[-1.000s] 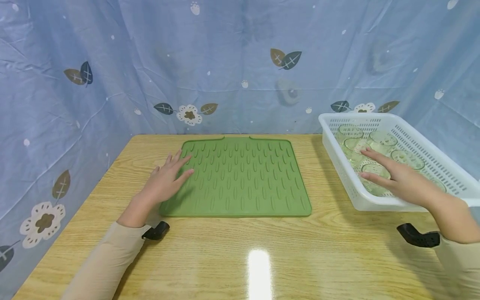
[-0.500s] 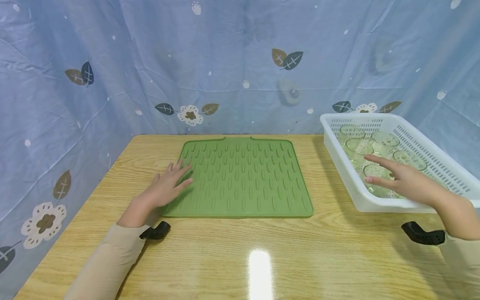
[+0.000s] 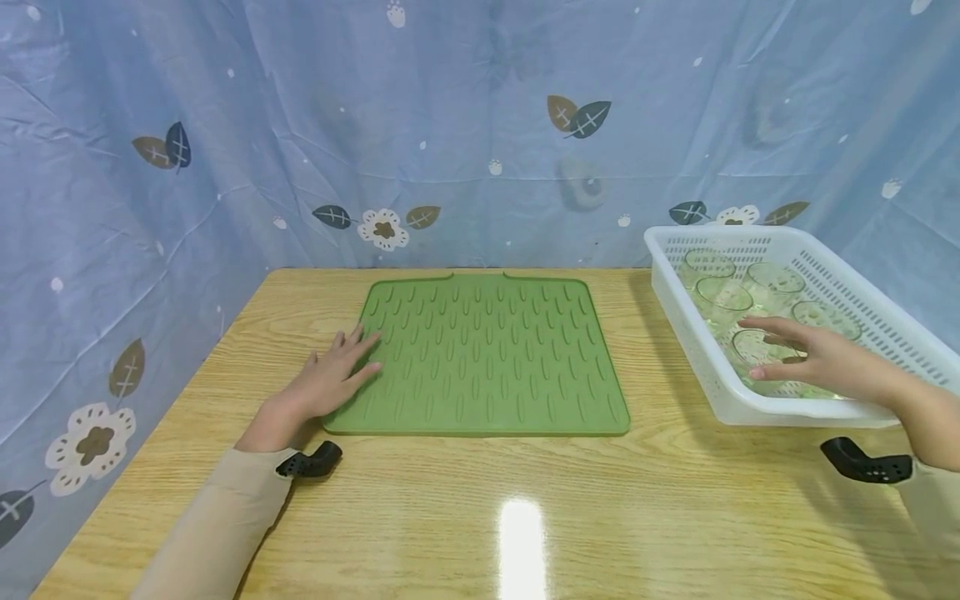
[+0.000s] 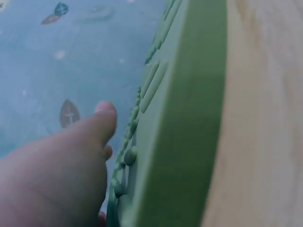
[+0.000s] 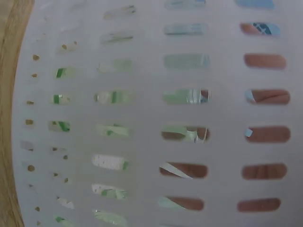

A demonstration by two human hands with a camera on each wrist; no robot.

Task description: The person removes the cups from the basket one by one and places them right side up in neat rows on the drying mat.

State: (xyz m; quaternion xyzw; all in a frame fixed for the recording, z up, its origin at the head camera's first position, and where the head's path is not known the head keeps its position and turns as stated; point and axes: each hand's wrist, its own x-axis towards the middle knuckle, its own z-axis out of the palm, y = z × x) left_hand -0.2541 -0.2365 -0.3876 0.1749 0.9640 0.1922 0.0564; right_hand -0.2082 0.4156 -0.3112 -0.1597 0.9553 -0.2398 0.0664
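Green mat (image 3: 480, 367), white basket (image 3: 787, 410), greenish glasses (image 3: 722, 307), blue flower-patterned curtain (image 3: 480, 92), yellowish wood-grained table (image 3: 405, 517).

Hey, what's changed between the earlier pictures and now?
In the head view, the right hand has moved right, and its fingertips down, now over the front-left glass. The left hand's fingertips have dipped slightly. Nothing was visibly taken hold of or let go; whether the right hand touches that glass is unclear. The mat, basket and glasses stayed put.
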